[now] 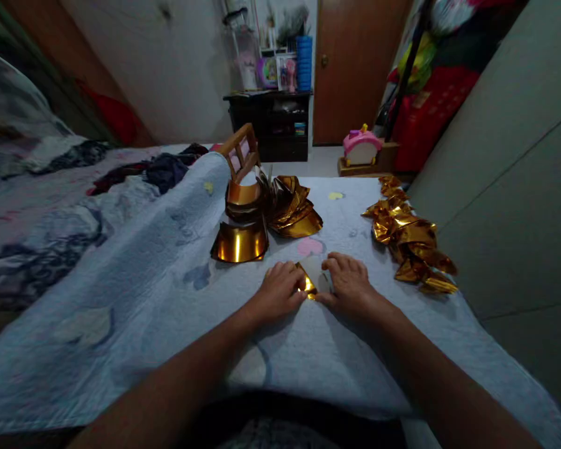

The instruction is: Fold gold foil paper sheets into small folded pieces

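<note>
A small sheet of gold foil paper (312, 269) lies on the light blue bedspread in front of me, partly folded. Its pale back faces up, with a strip of shiny gold along the left. My left hand (279, 292) grips the gold side, fingers curled and thumb at the near corner. Opposite it, my right hand (350, 284) has its thumb and fingertips on the right edge. Beyond the left hand sit piles of curved gold foil sheets (241, 242), (297, 212). To the right is a heap of folded gold foil pieces (409, 240).
The blue bedspread (168, 349) covers the surface and rises at the left, beside rumpled clothes (163, 171). A small wooden chair-like piece (240, 153) stands behind the sheets. Farther back are a dark cabinet (268, 128), a pink toy (362, 146) and a wooden door (355, 75).
</note>
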The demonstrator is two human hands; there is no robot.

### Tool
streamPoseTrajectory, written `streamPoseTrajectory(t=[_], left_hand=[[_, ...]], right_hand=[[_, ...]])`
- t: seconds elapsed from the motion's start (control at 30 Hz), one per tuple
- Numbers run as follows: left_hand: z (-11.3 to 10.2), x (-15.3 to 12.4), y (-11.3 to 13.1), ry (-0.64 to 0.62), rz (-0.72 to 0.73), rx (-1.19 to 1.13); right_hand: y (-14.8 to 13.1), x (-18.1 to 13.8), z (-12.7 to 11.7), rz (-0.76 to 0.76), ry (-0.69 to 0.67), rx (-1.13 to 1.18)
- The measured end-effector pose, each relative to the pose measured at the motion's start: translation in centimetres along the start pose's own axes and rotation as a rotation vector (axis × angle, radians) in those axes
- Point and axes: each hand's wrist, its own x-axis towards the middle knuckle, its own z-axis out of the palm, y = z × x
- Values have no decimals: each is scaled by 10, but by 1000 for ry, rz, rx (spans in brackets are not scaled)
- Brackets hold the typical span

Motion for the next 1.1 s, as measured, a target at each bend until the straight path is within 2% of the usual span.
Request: streamPoseTrajectory(t=[0.13,0.27,0.4,0.47,0.63,0.77,0.97,1.1], left_hand=[[-3,1,4,-10,-9,-5],[-1,0,5,2,-16,-10],[7,-1,3,144,-36,-43],[12,-1,-1,220,-25,-60],[15,2,-11,199,81,-157],[12,3,-11,259,141,-277],[12,1,-2,329,104,-405],[13,2,-1,336,80,-518]], right_hand=[[10,1,2,-7,-15,30],[16,1,-2,-31,-100,53],[21,2,-10,-95,-161,117],[23,2,-14,-139,-155,160],[24,3,-13,-177,-105,235],[23,3,-6,-177,-76,242],[15,5,-5,-213,-43,294],[10,7,-13,-229,-72,285]])
